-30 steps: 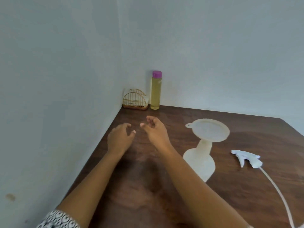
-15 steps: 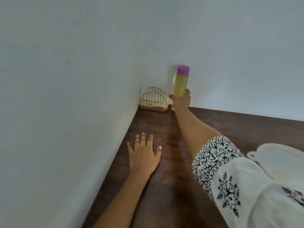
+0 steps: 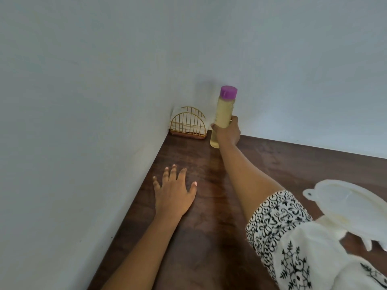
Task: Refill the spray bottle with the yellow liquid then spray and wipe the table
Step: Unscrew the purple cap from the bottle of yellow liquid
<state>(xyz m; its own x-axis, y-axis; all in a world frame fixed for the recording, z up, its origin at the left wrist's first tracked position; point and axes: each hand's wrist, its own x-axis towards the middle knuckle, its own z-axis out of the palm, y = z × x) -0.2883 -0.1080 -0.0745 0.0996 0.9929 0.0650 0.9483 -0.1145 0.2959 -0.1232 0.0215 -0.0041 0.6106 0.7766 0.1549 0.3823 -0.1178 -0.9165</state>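
Observation:
A tall clear bottle of yellow liquid [image 3: 224,114] with a purple cap stands in the far corner of the brown table [image 3: 209,237], leaning slightly. My right hand [image 3: 227,131] grips its lower half, arm stretched forward. My left hand [image 3: 172,190] rests flat on the table near the left wall, fingers spread. At the right edge a white funnel [image 3: 347,204] sits on top of the translucent spray bottle [image 3: 333,225], which is mostly hidden behind my patterned sleeve. The spray head is out of view.
A gold wire napkin holder [image 3: 188,124] on a wooden base stands in the corner, just left of the yellow bottle. Pale walls bound the table at the left and back.
My right hand reached to the far corner and took hold of the yellow bottle, which now leans and looks slightly raised. My left hand went flat on the table. The view shifted forward and left.

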